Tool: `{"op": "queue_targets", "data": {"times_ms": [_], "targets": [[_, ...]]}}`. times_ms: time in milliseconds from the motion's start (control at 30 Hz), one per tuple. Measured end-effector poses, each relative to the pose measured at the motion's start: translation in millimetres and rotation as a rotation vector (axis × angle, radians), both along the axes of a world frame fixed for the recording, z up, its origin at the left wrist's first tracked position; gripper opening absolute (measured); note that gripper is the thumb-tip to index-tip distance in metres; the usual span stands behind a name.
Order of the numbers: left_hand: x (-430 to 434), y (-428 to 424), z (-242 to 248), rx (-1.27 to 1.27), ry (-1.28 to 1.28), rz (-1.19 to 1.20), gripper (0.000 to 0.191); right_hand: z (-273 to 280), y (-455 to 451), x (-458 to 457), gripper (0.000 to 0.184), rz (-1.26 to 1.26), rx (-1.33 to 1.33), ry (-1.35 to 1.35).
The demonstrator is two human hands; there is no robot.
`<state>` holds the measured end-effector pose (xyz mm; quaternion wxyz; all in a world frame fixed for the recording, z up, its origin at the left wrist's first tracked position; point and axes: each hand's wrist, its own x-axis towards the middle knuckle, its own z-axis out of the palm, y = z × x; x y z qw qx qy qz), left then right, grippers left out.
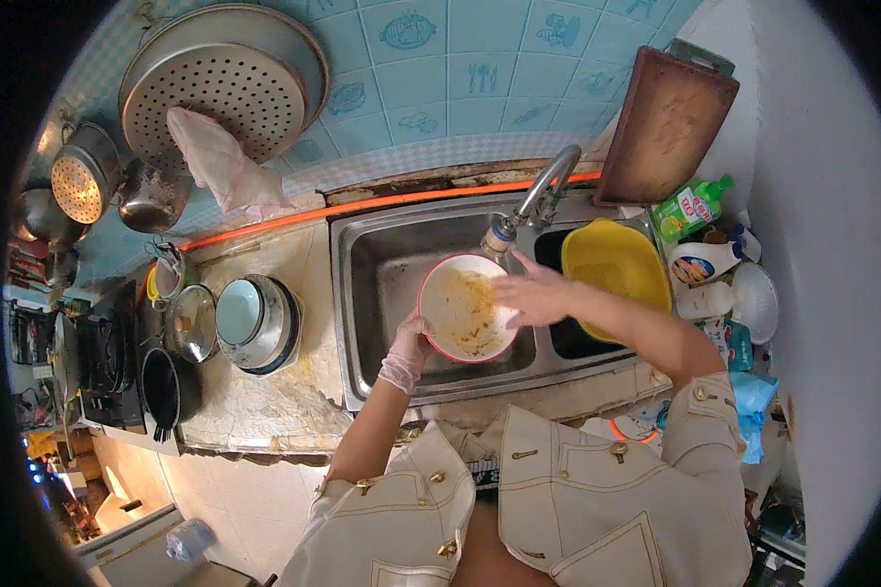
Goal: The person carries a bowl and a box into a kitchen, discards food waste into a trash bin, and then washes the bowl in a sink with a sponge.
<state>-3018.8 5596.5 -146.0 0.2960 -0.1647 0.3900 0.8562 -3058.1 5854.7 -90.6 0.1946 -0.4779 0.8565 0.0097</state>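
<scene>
A white bowl with a red rim (457,308) is tilted over the left basin of a stainless steel double sink (382,242). Yellowish-brown food residue is smeared across its inside. My left hand (409,345), in a thin clear glove, grips the bowl at its lower left rim. My right hand (536,293) lies over the bowl's right side, fingers extended and thumb apart; whether its fingertips touch the residue is unclear. Just above the bowl hangs the end of a curved metal faucet (532,205). I cannot make out any running water.
A yellow plastic basin (617,264) sits over the right sink basin. Stacked bowls (253,323), a glass lid (191,323) and a black pot (165,389) stand on the left counter. Bottles, including green dish soap (694,209), line the right wall beside a leaning cutting board (668,125).
</scene>
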Motion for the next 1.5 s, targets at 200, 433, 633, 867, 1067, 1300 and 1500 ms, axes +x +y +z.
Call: {"op": "queue_targets", "data": {"times_ms": [200,433,633,867,1067,1300,1500], "targets": [[-8,-2,-7,0.030,-0.034,-0.046,0.069,-22,-6,-25,0.059,-0.006,-0.179,0.142],[-11,0,-6,-0.063,0.049,0.043,0.066,2,-39,33,0.056,-0.137,0.097,-0.131],[-9,-12,-22,0.032,0.028,0.098,0.065,-19,-44,43,0.039,-0.193,-0.298,-0.393],[-1,-20,-13,-0.010,-0.048,0.030,0.054,-22,-27,-25,0.040,-0.288,-0.500,0.093],[-6,-25,-47,-0.071,-0.094,-0.076,0.024,-26,-96,-48,0.032,-0.267,-0.218,-0.138],[-8,-21,-27,-0.179,-0.076,-0.072,0.029,-80,-44,-50,0.030,-0.517,-0.545,-0.034],[-12,-10,3,-0.168,0.054,0.104,0.057,-79,-35,21,0.026,-1.324,-0.764,-1.129]]}}
